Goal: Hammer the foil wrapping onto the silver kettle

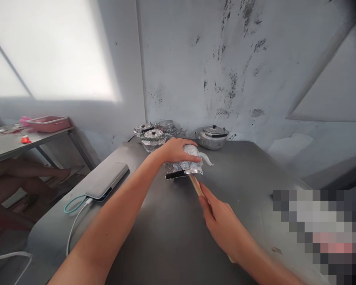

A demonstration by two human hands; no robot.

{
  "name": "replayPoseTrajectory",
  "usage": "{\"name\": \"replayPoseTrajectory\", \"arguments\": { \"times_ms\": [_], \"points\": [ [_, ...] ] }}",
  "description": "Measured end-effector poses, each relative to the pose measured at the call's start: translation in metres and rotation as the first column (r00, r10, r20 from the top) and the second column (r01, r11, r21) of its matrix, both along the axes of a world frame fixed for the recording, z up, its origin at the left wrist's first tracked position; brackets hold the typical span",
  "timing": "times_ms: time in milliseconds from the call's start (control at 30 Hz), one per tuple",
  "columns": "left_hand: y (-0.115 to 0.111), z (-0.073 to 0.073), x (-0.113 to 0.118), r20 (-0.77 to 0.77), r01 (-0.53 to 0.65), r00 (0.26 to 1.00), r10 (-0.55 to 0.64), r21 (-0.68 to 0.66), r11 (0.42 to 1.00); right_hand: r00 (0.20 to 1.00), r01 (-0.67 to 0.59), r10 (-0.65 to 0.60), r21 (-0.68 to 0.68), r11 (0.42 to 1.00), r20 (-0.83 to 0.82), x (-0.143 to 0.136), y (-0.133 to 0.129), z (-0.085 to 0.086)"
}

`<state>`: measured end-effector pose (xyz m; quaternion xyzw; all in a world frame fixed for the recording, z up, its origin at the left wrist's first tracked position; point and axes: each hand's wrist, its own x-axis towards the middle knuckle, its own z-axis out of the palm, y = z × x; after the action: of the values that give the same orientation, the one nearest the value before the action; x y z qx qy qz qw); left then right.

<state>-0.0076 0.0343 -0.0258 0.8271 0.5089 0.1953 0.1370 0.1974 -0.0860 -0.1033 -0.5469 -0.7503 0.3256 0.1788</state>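
A foil-covered teapot-like object with a curved pale spout pointing right lies on the grey table. My left hand is wrapped over its top, thumb and fingers pressed on the foil. A black handle with a metal fitting sits along its near side. My right hand is closed around a light wooden stick, whose far end touches or lies just under that fitting. The tip of the stick is hidden.
Several foil-wrapped pots stand behind my left hand, and a lidded silver pot stands at the back right. A white power bank with cables lies left. A pink basket is on another table, with a person's legs beneath.
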Motion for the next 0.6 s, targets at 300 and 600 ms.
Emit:
{"name": "replayPoseTrajectory", "arguments": {
  "times_ms": [300,600],
  "points": [
    [0.0008,-0.0003,0.0001,0.0,0.016,1.0,-0.016,0.005,1.0,1.0,0.017,-0.017,0.012,1.0,-0.004,0.0028,0.0023,0.005],
    [-0.0062,0.0016,0.0093,-0.056,0.001,0.998,0.001,0.037,0.999,0.989,-0.021,0.018,0.019,1.0,0.144,0.0014,-0.0015,-0.0003]
  ]
}}
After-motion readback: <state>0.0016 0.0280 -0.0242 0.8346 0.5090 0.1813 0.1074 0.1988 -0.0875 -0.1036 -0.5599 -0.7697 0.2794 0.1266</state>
